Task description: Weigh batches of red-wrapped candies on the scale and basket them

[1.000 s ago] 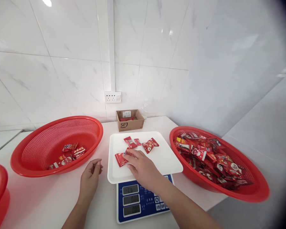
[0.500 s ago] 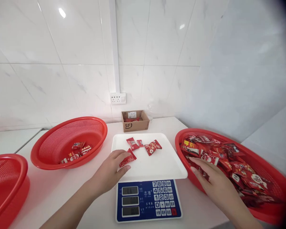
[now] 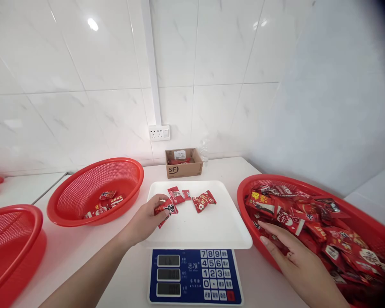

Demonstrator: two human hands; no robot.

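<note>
My left hand (image 3: 146, 220) is closed on a red snack packet (image 3: 166, 209) at the left edge of the white scale tray (image 3: 211, 229). A few more red packets (image 3: 192, 197) lie at the back of the tray. Below it shows the blue face of the scale (image 3: 194, 276) with its keypad and displays. My right hand (image 3: 288, 252) lies with fingers stretched out, palm down, in the near left part of the red basket (image 3: 244, 190) on the right, which is heaped with red packets (image 3: 311, 218). It holds nothing that I can see.
A red mesh basket (image 3: 67, 214) with a few packets (image 3: 105, 203) sits left of the scale. Another red basket (image 3: 13, 248) stands at the near left. A small cardboard box (image 3: 183, 163) is at the back under a wall socket (image 3: 159, 132). White tiled walls enclose the corner.
My left hand has picked the packet up off the tray's left side. My right hand has slid further into the right basket. The view has shifted slightly right.
</note>
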